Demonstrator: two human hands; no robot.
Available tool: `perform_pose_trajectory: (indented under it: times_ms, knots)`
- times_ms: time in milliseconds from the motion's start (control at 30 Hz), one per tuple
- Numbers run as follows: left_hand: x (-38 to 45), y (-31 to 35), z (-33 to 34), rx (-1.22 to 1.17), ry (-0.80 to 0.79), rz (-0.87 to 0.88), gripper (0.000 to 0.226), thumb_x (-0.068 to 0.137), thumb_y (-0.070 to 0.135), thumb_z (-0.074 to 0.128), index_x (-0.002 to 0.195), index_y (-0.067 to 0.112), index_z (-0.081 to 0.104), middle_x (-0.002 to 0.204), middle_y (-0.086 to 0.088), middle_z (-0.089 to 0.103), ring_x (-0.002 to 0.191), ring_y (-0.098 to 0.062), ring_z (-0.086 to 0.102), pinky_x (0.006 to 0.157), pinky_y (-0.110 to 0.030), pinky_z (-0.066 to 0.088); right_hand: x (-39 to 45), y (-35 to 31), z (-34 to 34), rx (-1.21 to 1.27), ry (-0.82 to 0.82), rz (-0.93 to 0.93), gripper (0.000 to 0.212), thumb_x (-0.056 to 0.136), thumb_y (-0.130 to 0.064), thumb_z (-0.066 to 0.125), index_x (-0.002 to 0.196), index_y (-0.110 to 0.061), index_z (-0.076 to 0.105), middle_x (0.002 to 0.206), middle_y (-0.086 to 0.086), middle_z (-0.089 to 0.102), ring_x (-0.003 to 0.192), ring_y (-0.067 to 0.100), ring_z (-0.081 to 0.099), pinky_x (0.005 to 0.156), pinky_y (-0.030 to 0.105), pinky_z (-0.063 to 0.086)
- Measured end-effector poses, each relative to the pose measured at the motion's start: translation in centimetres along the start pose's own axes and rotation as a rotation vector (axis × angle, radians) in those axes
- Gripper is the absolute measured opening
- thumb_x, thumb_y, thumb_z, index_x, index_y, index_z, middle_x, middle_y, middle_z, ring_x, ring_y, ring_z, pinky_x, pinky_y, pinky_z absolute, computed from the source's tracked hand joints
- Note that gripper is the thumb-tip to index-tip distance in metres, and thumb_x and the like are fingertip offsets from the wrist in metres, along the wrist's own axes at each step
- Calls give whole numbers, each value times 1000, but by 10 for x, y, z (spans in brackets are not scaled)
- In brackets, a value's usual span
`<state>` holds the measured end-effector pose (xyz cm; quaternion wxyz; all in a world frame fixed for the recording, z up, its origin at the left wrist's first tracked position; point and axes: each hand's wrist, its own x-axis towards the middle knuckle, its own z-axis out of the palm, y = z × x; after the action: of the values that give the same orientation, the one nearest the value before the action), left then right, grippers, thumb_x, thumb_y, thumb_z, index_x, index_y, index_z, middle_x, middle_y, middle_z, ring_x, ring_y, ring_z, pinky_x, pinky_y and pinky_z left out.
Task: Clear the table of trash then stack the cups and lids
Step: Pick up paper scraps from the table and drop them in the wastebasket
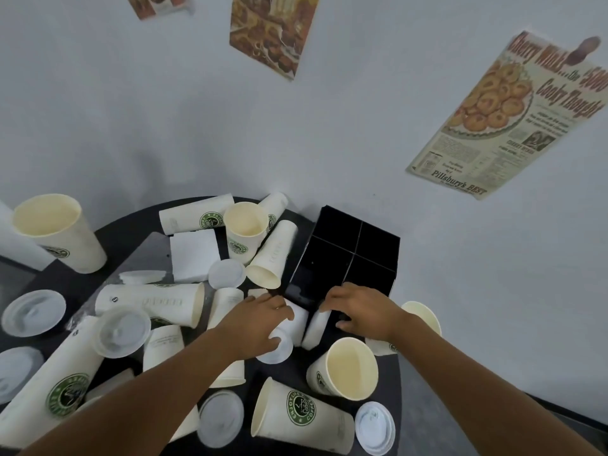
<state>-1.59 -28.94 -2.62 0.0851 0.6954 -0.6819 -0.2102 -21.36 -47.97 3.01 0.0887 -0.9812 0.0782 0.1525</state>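
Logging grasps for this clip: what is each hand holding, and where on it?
The left hand rests over a lying cup, on its side wall near the lid. The right hand touches the black organizer at its near edge; a closed grip cannot be told.

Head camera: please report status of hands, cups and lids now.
Left hand on a lying cup, right hand at black organizer. Cups, lids scattered, unstacked. Napkin on table.

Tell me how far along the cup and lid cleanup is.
Barely started: nothing looks stacked. Paper cups lie scattered and tipped, lids sit loose, and the napkins remain on the table. The left hand rests on a fallen cup; the right hand reaches the black divided organizer. Everything remains.
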Motion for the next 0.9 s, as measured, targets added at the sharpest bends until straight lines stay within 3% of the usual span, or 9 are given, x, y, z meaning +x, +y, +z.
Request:
perform_pose_trajectory:
  times_ms: [100, 400, 667, 900]
  knots:
    - [0, 0, 4, -13, 9, 10, 50, 93, 33, 63, 141, 26, 54, 141, 6, 52, 129, -20, 49, 102, -37, 39, 2, 3, 9, -58, 11, -66, 44, 86, -21, 71, 130, -27, 62, 127, -2, 60, 106, 22, 59, 80, 38, 56]
    - [-3, -8, 8, -23, 1, -7, 50, 92, 33, 63, 141, 26, 55, 139, 5, 54, 126, -21, 51, 103, -37, 41, 18, 5, 26, -153, 72, -212, 36, 84, -15, 72, 117, -25, 65, 111, -3, 64, 93, 21, 58, 67, 38, 56]
    - [-7, -8, 2, -3, -13, -20, 51, 94, 34, 63, 143, 26, 52, 141, 6, 51, 128, -19, 48, 104, -36, 40, 19, 7, 37, -183, 106, -219, 29, 87, -15, 65, 115, -25, 65, 107, -4, 64, 93, 21, 57, 63, 39, 56]
    - [-16, -6, -16, -39, 21, -32, 49, 92, 33, 64, 139, 27, 55, 138, 8, 53, 130, -17, 49, 104, -37, 43, 1, 7, 12, -132, 232, -169, 30, 83, -16, 71, 110, -27, 65, 104, -8, 65, 87, 17, 56, 61, 33, 54]
